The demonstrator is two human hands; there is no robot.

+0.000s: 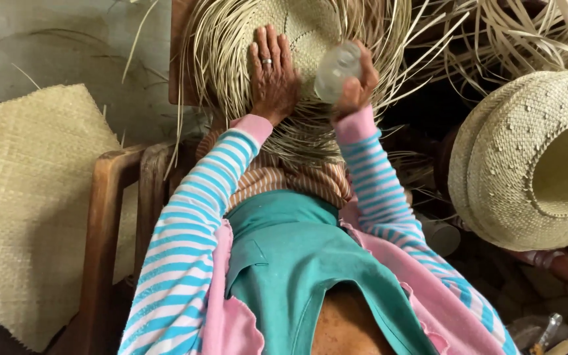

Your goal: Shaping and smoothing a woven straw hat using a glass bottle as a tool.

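Finished woven straw hat [527, 158], right of frame; flat woven mat [27, 210], left; wooden chair [103, 223], lower left; loose straw bundle [534, 33], upper right.

Both arms are extended upward through the middle of the frame, sleeved to the wrists, with the forearms running nearly parallel and the elbows bent low in the picture. The left hand [273, 75] is laid flat, palm down, in the upper centre, its fingers straight, held close together and pointed toward the top edge, a ring worn on one of them. The right hand [355, 82], just to the right of it, is curled closed with the knuckles raised, though its thumb appears hidden from view.
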